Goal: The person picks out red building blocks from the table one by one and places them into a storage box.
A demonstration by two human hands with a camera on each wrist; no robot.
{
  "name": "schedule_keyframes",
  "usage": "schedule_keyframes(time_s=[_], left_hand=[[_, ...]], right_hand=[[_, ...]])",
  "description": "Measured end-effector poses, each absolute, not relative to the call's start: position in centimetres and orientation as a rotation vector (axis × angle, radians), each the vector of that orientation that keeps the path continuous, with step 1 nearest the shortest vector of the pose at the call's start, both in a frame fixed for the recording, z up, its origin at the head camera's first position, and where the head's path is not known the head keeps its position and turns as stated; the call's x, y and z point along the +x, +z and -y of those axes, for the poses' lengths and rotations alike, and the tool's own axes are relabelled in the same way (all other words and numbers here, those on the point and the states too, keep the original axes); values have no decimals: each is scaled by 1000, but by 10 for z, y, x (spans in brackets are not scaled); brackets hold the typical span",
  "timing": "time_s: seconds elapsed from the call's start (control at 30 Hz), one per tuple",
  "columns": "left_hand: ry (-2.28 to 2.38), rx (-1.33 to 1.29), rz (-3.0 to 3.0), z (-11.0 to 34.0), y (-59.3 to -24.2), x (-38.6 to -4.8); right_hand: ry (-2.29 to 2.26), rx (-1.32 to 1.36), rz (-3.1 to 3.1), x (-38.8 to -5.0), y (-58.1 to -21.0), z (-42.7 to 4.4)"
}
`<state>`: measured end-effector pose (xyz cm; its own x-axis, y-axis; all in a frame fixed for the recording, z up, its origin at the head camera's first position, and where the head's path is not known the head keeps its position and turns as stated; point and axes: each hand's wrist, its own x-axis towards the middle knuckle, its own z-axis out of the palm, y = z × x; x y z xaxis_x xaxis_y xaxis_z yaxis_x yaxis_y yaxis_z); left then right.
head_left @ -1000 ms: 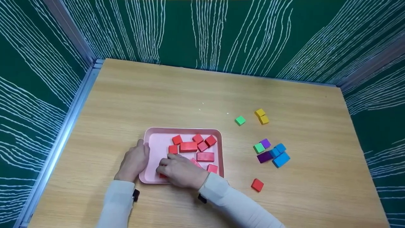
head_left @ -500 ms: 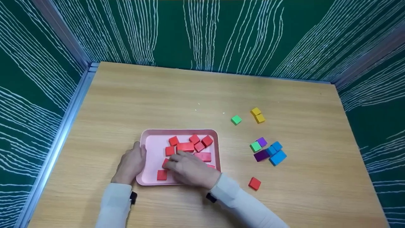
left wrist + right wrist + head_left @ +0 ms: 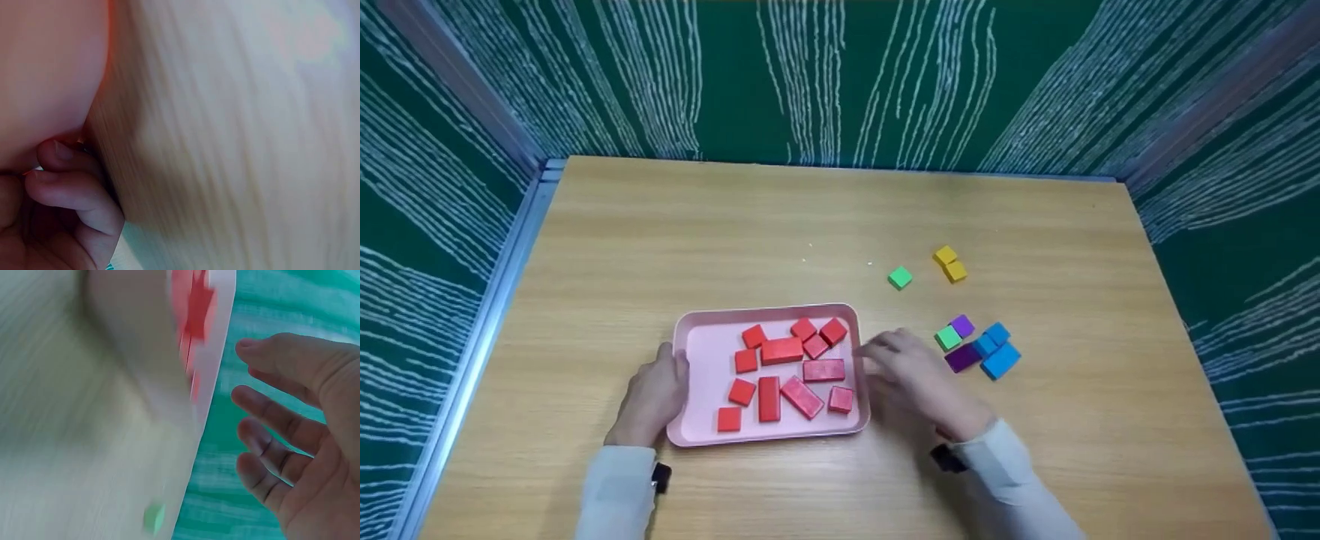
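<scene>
A pink tray (image 3: 701, 375) lies on the wooden table, with several red cubes and oblong blocks (image 3: 782, 350) spread inside it. My left hand (image 3: 652, 397) holds the tray's left side; curled fingers (image 3: 73, 197) show against its edge in the left wrist view. At the opposite side my right hand (image 3: 919, 375) is beside the tray's right rim, fingers loosely bent and nothing in them. Apart fingers and thumb of this right hand (image 3: 304, 422) also show in the right wrist view. Whether its fingertips touch the rim cannot be told.
Right of the tray are a purple cube (image 3: 962, 325), green cube (image 3: 948, 337), dark purple block (image 3: 963, 358) and blue blocks (image 3: 1001, 361). Farther back lie another green cube (image 3: 900, 277) and two yellow cubes (image 3: 950, 264). Green walls (image 3: 840, 82) enclose the table (image 3: 735, 225).
My right hand has left the red blocks inside the tray and moved right, beyond its right rim. The left hand stays at the tray. The loose red cube is now mostly hidden by the right wrist.
</scene>
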<state>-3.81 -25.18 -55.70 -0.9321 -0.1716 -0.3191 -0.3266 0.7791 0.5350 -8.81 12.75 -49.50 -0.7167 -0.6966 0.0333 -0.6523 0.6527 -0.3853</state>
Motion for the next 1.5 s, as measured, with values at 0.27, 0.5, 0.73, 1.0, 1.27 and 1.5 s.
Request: schedule_keyframes(time_s=[0.27, 0.5, 0.73, 1.0, 1.27, 1.5], left_hand=[[891, -415, -2710, 262, -556, -30], [886, -400, -2728, 264, -557, -28], [880, -384, -2751, 263, -556, -30], [876, -387, -2733, 261, -555, -31], [873, -347, -2757, 256, -556, -32], [874, -349, -2751, 251, -553, -35]], right_hand=[[-601, -1049, -2894, -87, -496, -183], [-590, -1026, -2949, -74, -502, -202], [-532, -851, -2967, -47, -515, -217], [-460, -707, -2958, -33, -532, -221], [-386, -676, -2935, -25, -541, -226], [-400, -649, -2942, -26, -537, -223]])
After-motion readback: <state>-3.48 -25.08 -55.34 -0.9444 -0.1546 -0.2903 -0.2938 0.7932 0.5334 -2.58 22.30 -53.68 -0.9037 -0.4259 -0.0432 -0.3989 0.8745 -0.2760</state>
